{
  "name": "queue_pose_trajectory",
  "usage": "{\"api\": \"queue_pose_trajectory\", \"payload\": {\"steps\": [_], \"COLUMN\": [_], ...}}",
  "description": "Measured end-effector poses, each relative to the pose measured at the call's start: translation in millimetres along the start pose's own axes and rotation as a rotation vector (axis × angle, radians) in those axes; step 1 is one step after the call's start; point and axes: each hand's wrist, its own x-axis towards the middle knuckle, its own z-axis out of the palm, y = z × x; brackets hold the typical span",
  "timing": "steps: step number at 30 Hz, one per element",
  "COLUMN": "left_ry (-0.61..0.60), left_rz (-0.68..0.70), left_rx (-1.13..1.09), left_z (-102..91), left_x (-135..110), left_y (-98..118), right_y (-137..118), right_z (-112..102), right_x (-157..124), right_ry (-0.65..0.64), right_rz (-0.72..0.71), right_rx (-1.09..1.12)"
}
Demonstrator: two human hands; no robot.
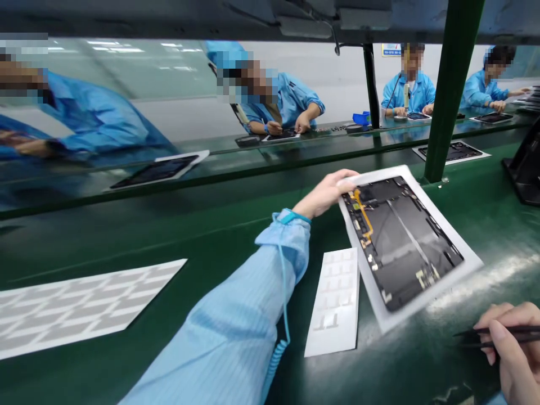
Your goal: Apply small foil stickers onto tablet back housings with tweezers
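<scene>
An opened tablet (pixel 403 242) with dark internals and an orange flex cable lies in a white tray (pixel 426 306) on the green belt. My left hand (pixel 327 194) reaches out in a blue sleeve and grips the tray's far left corner, fingers closed on its edge. My right hand (pixel 508 349) sits at the lower right, pinched round black tweezers (pixel 493 336) whose tips point left toward the tray. A white sticker sheet (pixel 333 304) lies just left of the tray, between my two arms.
A large grey-and-white label sheet (pixel 76 306) lies at the left. A green post (pixel 449 95) stands behind the tray, a black stand (pixel 525 169) at far right. Another tablet tray (pixel 453 151) rests beyond. People in blue coats work across a raised shelf (pixel 211 169).
</scene>
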Motion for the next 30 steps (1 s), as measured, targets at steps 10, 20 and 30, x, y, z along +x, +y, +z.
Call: {"api": "queue_pose_trajectory", "payload": {"steps": [10,20,30], "left_ry": [0.780,0.738,-0.311], "left_rz": [-0.181,0.014,0.499], "left_rx": [-0.047,0.452,0.684], "left_z": [-75.0,-63.3,13.4], "left_x": [11,-27,-179], "left_y": [-43,-69,-35], "right_y": [2,-18,-35], "right_z": [-2,3,6], "right_x": [2,3,35], "right_ry": [0.001,0.024,-0.302], "right_rz": [-0.004,0.226,0.477], "right_rx": [-0.042,-0.073,-0.056]}}
